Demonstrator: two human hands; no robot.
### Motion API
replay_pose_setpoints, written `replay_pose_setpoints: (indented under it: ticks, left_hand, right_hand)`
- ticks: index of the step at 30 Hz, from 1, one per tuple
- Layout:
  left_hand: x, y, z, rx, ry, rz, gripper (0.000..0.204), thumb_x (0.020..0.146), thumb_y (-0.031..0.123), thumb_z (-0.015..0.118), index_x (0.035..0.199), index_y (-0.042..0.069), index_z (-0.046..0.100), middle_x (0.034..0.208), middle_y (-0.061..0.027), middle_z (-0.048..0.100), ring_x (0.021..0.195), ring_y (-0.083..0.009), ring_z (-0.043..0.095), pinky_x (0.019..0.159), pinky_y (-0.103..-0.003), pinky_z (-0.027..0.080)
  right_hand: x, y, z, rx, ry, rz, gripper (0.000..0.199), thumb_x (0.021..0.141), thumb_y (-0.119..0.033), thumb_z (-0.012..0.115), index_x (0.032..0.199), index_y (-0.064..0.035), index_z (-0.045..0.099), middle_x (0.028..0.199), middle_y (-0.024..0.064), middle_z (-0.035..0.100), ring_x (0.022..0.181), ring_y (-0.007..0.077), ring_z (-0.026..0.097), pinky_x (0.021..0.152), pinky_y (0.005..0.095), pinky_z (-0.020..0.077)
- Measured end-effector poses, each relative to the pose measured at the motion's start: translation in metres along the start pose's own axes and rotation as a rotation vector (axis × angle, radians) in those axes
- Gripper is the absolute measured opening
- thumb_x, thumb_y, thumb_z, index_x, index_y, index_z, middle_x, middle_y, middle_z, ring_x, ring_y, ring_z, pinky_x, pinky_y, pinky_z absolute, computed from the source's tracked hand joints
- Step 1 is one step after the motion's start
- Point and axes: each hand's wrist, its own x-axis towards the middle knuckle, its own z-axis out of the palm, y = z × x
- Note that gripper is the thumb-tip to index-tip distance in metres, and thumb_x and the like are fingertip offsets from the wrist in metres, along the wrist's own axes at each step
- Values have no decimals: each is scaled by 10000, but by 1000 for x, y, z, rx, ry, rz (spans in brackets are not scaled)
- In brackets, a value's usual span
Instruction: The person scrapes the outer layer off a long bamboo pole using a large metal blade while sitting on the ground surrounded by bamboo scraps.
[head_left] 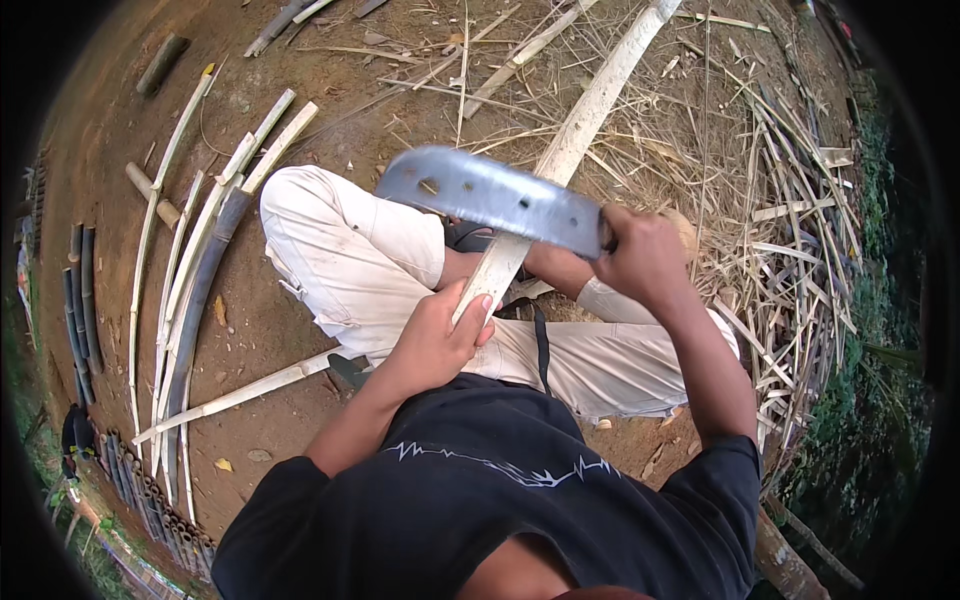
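A long split-bamboo strip (572,145) slants from the middle of the frame up to the top edge, right of centre, its near end between the seated person's bent legs. The left hand (432,335), near the centre, is closed round that near end, thumb laid along the strip and fingers curled beneath. The right hand (645,258), right of centre, is wrapped in a fist round the grip of a broad machete (492,197), whose blade lies across the strip in view; whether the edge touches it I cannot tell, since the blade is blurred.

To work well here, the blade is best kept at a shallow angle to the strip, with light, even strokes, the left thumb well behind the edge, and both the knee and the bare foot under the strip out of its line.

The blade is grey metal, wide and slightly curved, round-nosed at its left end and pierced with several holes. The strip is pale, flat and fairly straight, its face mottled with small dark specks. Left of the cream cloth trousers (345,225) lie more pale bamboo slats (205,235), long and smooth, beside a dark, rounded bamboo length (203,290). At the right, thin, splintery bamboo offcuts (790,340) form a tangled heap on brown, bare earth (285,440)
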Motion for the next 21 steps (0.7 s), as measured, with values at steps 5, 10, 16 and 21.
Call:
replay_pose_setpoints:
  ticks: [5,10,16,21]
  left_hand:
    - [-30,-6,-4,-14,-12,-70,300,1068,264,480,1147,-11,572,707,-11,559,524,-30,416,471,-200,344]
    - [-49,-9,-23,-172,-88,-136,351,1070,311,484,1189,-5,577,722,-29,564,488,-22,390,435,-192,310]
    - [-24,8,-46,-279,-129,-149,383,1097,308,390,1252,-32,476,770,-111,630,425,-47,420,359,-196,365]
    - [-6,29,-47,-222,-295,-125,415,1103,334,337,1230,-38,469,886,-203,700,416,-95,479,368,-233,449]
  right_hand:
    - [54,68,-1,-8,84,314,329,821,-346,684,883,-26,728,808,199,724,764,391,711,768,462,573]
    - [87,189,0,108,171,776,449,879,-449,667,892,-4,718,864,203,731,769,319,708,744,422,560]
    - [60,91,60,1424,179,749,460,871,-526,738,768,-117,554,876,168,729,543,142,552,545,295,495]
    - [56,-10,55,1862,231,528,316,902,-304,762,803,-92,550,742,77,630,551,98,516,519,255,466]
